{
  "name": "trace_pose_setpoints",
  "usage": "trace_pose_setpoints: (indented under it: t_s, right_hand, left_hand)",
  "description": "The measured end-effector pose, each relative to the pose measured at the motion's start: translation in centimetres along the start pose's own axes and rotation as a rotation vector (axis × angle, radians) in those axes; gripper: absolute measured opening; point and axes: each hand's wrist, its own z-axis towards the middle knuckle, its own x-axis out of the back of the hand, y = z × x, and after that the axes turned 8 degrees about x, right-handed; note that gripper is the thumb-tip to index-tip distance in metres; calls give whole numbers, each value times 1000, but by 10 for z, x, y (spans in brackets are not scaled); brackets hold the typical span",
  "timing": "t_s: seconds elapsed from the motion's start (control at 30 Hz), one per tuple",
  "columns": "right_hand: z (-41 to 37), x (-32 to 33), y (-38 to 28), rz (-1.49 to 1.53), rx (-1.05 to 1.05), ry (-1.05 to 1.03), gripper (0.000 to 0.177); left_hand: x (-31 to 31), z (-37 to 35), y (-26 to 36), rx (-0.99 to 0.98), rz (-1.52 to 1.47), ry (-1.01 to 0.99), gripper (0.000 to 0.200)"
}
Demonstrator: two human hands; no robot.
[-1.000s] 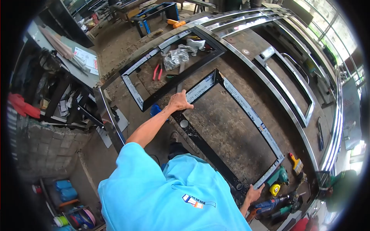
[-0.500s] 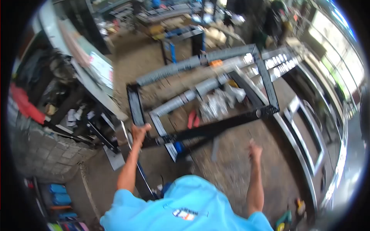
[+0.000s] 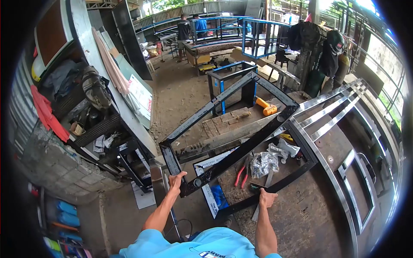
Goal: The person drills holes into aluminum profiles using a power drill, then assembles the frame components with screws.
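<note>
My left hand is closed on the near left corner of a black rectangular frame, which is tilted and raised over the worktable. A second dark frame lies beneath it, partly hidden. On that lower frame's near bar, my right hand is closed. Red-handled pliers and a crumpled clear plastic bag show through the frames. Blue material sits by the lower frame's left corner.
An orange power tool rests at the worktable's far side. Shiny metal frames lie to the right. Shelving stands left. Two people are in the background beside blue-edged frames.
The raised frame has tilted, its right end swinging away from me. My right hand has moved left and closed on the lower frame. The view now reaches farther across the workshop.
</note>
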Motion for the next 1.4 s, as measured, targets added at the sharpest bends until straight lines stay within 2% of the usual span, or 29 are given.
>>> trace_pose_setpoints:
  t_s: [0.07, 0.13, 0.17, 0.23, 0.33, 0.47, 0.53, 0.6, 0.67, 0.77, 0.8, 0.87, 0.9, 0.93, 1.0, 1.03, 1.1, 1.13, 1.2, 1.23, 1.27, 1.33, 1.4]
  right_hand:
    - [-15, 12, -10, 28, -49, 14, 85]
    - [-21, 12, -6, 232, 67, 221, 83]
    - [-14, 8, 5, 227, 65, 220, 83]
    - [5, -1, 31, 409, 232, 283, 81]
    - [-8, 18, 25, 476, 256, 263, 72]
    - [-10, 32, 32, 605, 202, 257, 65]
    - [-3, 42, 45, 614, 255, 387, 52]
    - [6, 58, 71, 697, 293, 444, 49]
    - [-2, 91, 87, 740, 230, 377, 47]
    - [-15, 112, 118, 988, 170, 571, 48]
    - [-18, 125, 124, 979, 172, 580, 48]
    - [-20, 145, 137, 919, 24, 780, 28]
    - [-16, 151, 162, 917, 23, 793, 28]
    - [-14, 156, 197, 806, 159, 821, 26]
    - [-22, 166, 219, 684, 287, 855, 24]
    - [-46, 179, 204, 731, 233, 929, 24]
    - [-32, 193, 243, 807, -102, 929, 27]
    - [-23, 192, 286, 804, -106, 937, 27]
    - [-19, 188, 352, -113, 858, 1049, 28]
    - [-35, 194, 360, -80, 685, 799, 40]
    - [-43, 192, 362, -18, 577, 746, 40]
    - [-51, 187, 357, 134, 446, 777, 39]
    - [-53, 184, 342, 252, 373, 795, 39]
  left_hand:
    - [-15, -8, 11, 41, -30, -51, 28]
    - [-29, 11, 6, 48, -22, -31, 28]
    - [-35, 15, 6, 60, 11, -23, 28]
    - [-45, 22, 7, 81, 33, -49, 28]
    - [-65, -12, 37, 42, -72, -127, 26]
    - [-107, 39, 15, 17, 0, -127, 30]
    - [-126, 32, 23, 4, -27, -197, 31]
    - [-143, 17, 36, 36, 64, -163, 37]
    - [-163, 19, 35, 24, 143, -150, 40]
    - [-201, 34, 15, 12, 178, -133, 41]
    - [-215, 38, 5, 19, 178, -143, 41]
    - [-242, 39, -5, 21, 233, -69, 45]
    - [-254, 32, -7, 38, 284, -2, 54]
    - [-261, 20, -4, 38, 289, -13, 54]
    - [-270, -4, 4, 36, 371, 34, 66]
    - [-272, -11, 10, 102, 414, -54, 79]
    - [-285, -14, 9, 107, 439, -34, 85]
    - [-291, -16, 9, 108, 461, -7, 92]
    - [-291, -29, 21, 152, 451, -62, 96]
    - [-292, -34, 24, 146, 450, -68, 97]
    - [-293, -36, 26, 142, 447, -71, 97]
    - [-310, -22, 14, 143, 452, -52, 98]
    - [-318, -17, 12, 83, 530, 67, 100]
